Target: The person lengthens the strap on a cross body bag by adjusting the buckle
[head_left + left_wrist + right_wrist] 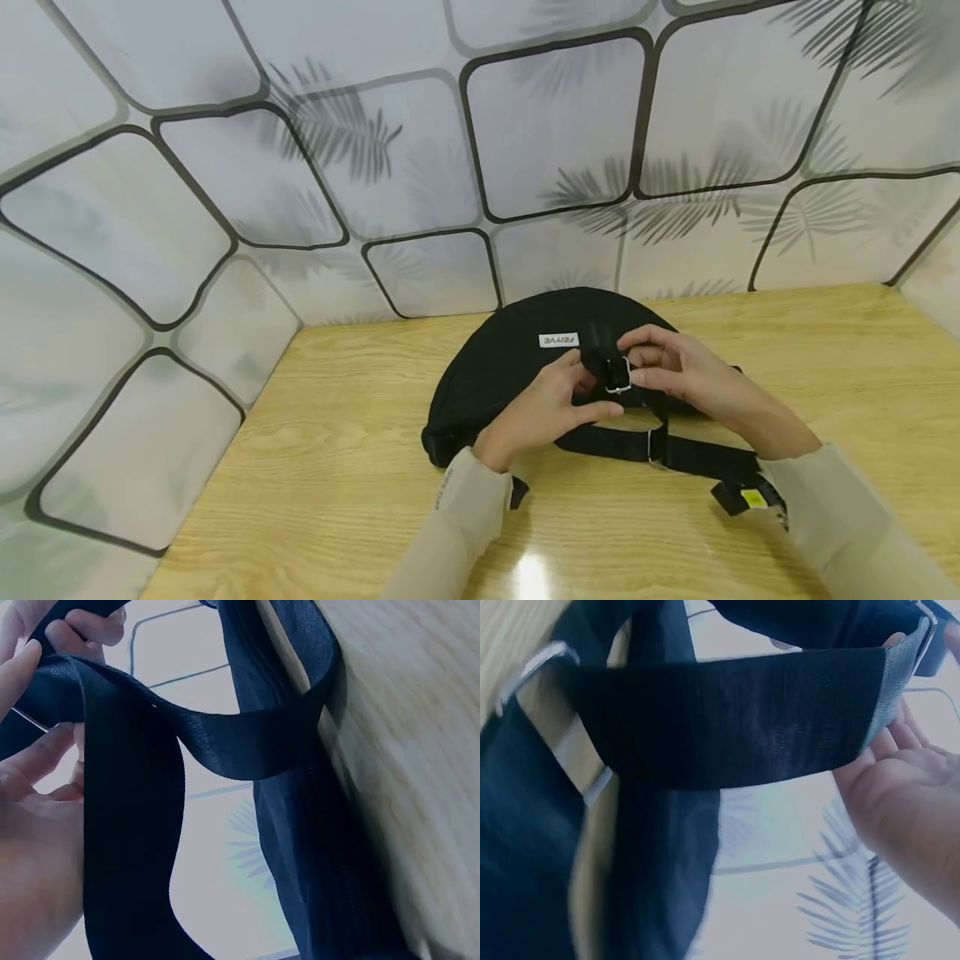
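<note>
A black half-moon bag (495,367) with a white label lies on the table, its straight side toward me. Above its front edge, both hands hold up a loop of its black webbing strap (742,724). A silver slide buckle (619,375) sits on the raised strap between the hands. My left hand (551,400) grips the strap just left of that buckle, thumb below. From the right, my right hand (686,371) pinches the strap at the buckle, thumb near the metal edge. In the right wrist view, webbing covers part of the right hand's fingers (889,742).
A second metal slider (657,448) sits lower on the strap, which runs right across the wooden table (315,467). A black clip with a yellow tag (753,498) lies by the right sleeve. Behind stands a patterned backdrop (555,125).
</note>
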Demonstrator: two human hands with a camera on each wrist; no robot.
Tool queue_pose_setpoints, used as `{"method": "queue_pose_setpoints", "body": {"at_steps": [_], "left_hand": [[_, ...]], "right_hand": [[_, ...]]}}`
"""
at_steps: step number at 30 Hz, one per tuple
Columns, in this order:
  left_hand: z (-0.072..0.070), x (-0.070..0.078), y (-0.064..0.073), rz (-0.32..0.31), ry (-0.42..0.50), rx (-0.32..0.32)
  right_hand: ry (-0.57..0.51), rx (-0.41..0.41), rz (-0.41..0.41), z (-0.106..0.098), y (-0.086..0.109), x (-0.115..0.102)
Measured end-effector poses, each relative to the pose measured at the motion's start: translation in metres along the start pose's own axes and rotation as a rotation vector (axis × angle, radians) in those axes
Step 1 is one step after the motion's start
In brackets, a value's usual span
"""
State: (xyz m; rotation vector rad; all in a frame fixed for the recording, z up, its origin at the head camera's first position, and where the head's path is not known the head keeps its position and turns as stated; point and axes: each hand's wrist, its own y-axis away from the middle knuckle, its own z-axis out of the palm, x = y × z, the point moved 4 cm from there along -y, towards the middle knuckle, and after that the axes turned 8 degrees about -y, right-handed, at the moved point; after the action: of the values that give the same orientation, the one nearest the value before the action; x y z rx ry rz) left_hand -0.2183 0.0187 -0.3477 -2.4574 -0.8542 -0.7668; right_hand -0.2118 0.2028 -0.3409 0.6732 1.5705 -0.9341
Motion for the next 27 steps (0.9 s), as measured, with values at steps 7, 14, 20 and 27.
{"method": "queue_pose_setpoints", "body": {"at_steps": [7,14,20,27], "left_hand": [[-0.002,0.002,0.0,0.017,-0.055,-0.006],[-0.003,0.001,0.002,-0.021,-0.074,-0.019],[-0.007,0.001,0.004,0.003,-0.056,0.002],[-0.012,-0.002,0.007,-0.014,-0.073,0.021]], "right_hand": [[0.338,0.038,0.019,0.014,-0.002,-0.01],[0.42,0.082,0.029,0.011,-0.003,-0.015],[0.423,0.079,0.052,0.004,0.0,-0.014],[0.389,0.126,0.089,-0.009,0.008,-0.015]]}}
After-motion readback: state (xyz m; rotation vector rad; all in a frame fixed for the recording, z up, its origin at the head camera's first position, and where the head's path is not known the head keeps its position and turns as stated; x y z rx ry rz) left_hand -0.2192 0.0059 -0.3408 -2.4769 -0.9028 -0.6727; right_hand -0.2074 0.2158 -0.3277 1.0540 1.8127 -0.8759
